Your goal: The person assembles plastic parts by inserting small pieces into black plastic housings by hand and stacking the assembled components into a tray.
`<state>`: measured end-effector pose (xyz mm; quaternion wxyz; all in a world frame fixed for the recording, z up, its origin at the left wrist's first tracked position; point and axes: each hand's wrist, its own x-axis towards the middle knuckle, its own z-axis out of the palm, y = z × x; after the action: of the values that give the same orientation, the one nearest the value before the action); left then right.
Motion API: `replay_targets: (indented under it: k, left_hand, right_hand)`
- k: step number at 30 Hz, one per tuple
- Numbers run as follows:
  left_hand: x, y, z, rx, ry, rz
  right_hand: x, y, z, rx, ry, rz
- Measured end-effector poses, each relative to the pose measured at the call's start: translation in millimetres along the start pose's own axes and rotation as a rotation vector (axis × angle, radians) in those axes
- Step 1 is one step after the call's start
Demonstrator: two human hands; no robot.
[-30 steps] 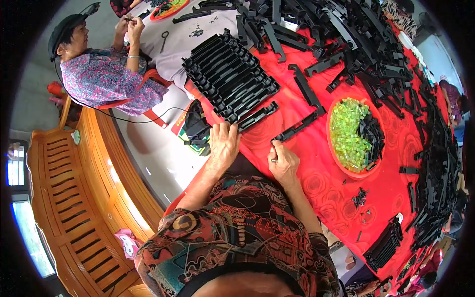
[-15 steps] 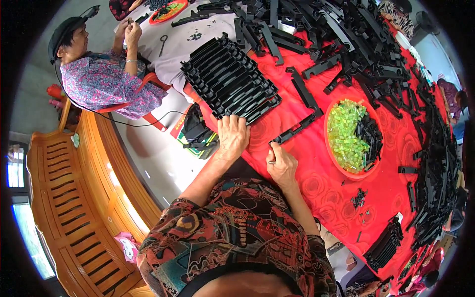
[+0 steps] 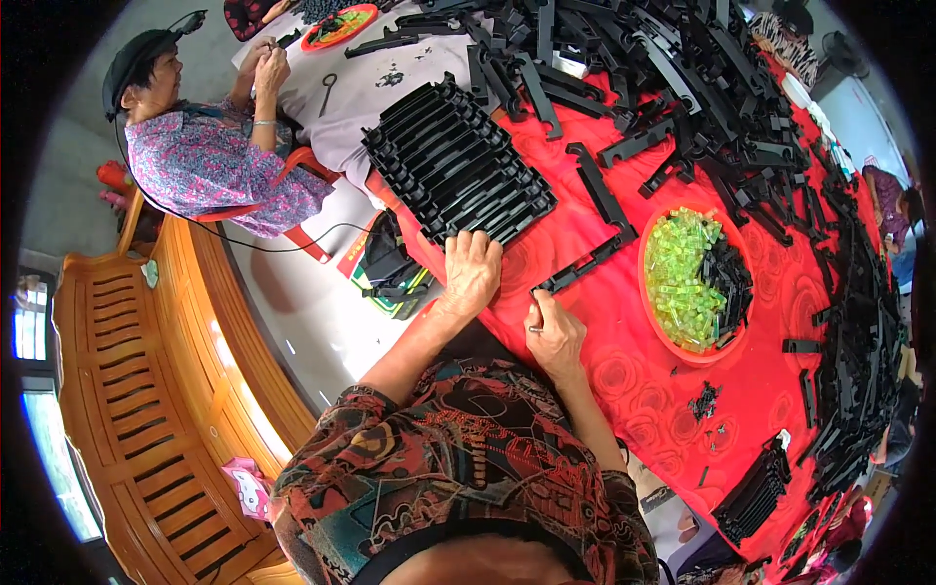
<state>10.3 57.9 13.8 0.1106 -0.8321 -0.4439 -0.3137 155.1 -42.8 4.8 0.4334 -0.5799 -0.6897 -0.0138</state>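
Observation:
A row of slatted black plastic strips [image 3: 458, 161] lies side by side on the table in front of me. My left hand [image 3: 473, 273] rests at its near edge, fingers extended and close together, fingertips against the strips. To the right, my right hand [image 3: 557, 336] is closed, with thumb and forefinger at the near end of a loose black strip [image 3: 585, 265]. Something small and silvery shows at its curled fingers; whether it is a tool or a ring is unclear. Another black strip [image 3: 599, 190] lies at an angle beyond, meeting the first at its far end.
An orange bowl [image 3: 647, 317] of yellow-green and black pieces stands at right on the red cloth [image 3: 624, 385]. Black parts [image 3: 673, 83] are heaped behind it. Small black bits [image 3: 704, 401] lie nearer. A co-worker [image 3: 219, 161] sits at left, near a wooden bench [image 3: 146, 419].
My left hand has slid slightly right along the near edge of the row. My right hand stays at the strip's end. The whole view has shifted a little.

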Motion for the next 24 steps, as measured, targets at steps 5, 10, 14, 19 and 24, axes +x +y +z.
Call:
replay_targets:
  k: [5,10,14,19,24]
  left_hand:
    - [3,0,4,-0.019,-0.021,-0.006]
    - [5,-1,4,-0.012,-0.055,-0.005]
    - [13,7,-8,-0.024,-0.067,-0.102]
    - [16,3,0,0.029,-0.102,-0.055]
    - [17,1,-1,0.003,-0.116,-0.058]
  right_hand:
    - [0,1,1,-0.005,0.003,-0.005]
    - [3,0,2,0.01,0.019,-0.018]
    - [-1,1,3,0.012,0.014,-0.004]
    - [-3,2,2,0.014,-0.012,0.007]
    - [-2,1,1,-0.02,-0.042,0.002]
